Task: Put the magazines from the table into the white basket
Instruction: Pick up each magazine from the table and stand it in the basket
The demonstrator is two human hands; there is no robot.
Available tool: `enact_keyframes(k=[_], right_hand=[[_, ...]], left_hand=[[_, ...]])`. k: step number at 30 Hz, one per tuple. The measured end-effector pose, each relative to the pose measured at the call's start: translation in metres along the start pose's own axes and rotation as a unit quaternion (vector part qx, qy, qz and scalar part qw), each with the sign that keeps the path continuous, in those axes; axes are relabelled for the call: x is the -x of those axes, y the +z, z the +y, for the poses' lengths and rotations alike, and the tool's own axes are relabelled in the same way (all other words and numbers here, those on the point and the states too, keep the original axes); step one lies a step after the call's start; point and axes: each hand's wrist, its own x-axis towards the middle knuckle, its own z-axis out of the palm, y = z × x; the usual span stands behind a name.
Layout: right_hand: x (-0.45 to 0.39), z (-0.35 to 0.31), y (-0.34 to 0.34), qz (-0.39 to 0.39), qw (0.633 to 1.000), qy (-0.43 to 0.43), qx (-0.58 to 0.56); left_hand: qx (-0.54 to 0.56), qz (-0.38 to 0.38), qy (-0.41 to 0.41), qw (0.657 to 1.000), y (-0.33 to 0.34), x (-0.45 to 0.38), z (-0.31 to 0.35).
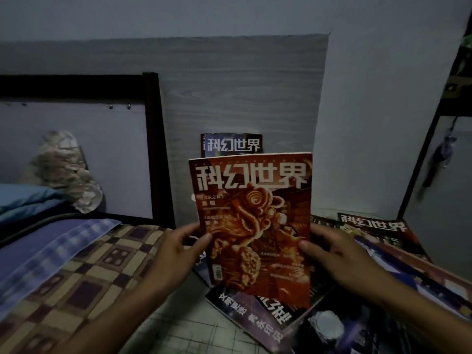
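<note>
Both hands on one red magazine (255, 221), held upright above the pile: left hand (176, 254) pinches its left edge, thumb on the cover; right hand (332, 256) grips its right edge. White basket isn't visible, can't tell where it sits. Another magazine (231, 145) stands upright behind, against the grey wood-grain panel (229, 93), probably the drop spot. Advice: keep it vertical, slide in spine-down. More magazines (370, 228) are heaped on the table's right side; bed with checked blanket (84, 259) crowds the left.
</note>
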Motion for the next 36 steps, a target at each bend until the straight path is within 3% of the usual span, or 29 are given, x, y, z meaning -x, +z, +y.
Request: enact_keyframes(k=[3,6,12,21,27,31,34,36], right_hand=[[-0.032,-0.006,-0.001,0.097,0.992,0.045,-0.066],[-0.079,-0.023,-0.01,0.192,0.977,0.016,-0.095],[-0.187,-0.026,-0.017,0.261,0.957,0.011,-0.129],[-0.279,0.083,0.023,0.275,0.95,0.133,-0.069],[-0.288,0.117,0.034,0.28,0.949,0.136,0.046],[-0.271,0.108,0.036,0.274,0.954,0.105,0.067],[-0.235,0.092,0.026,0.259,0.952,0.037,0.155],[-0.191,0.082,0.012,0.193,0.941,-0.038,0.277]], left_hand=[[0.014,0.033,0.028,0.999,0.0,-0.022,0.002],[0.013,0.089,0.072,0.993,-0.009,-0.067,0.02],[-0.031,0.167,0.116,0.979,-0.021,-0.173,0.024],[-0.099,0.169,0.023,0.98,0.006,-0.233,-0.094],[-0.154,0.15,-0.022,0.976,0.014,-0.235,-0.12],[-0.119,0.155,-0.088,0.977,0.017,-0.23,-0.106],[-0.168,0.163,-0.02,0.972,0.023,-0.201,-0.091],[-0.195,0.139,0.068,0.969,0.034,-0.165,-0.078]])
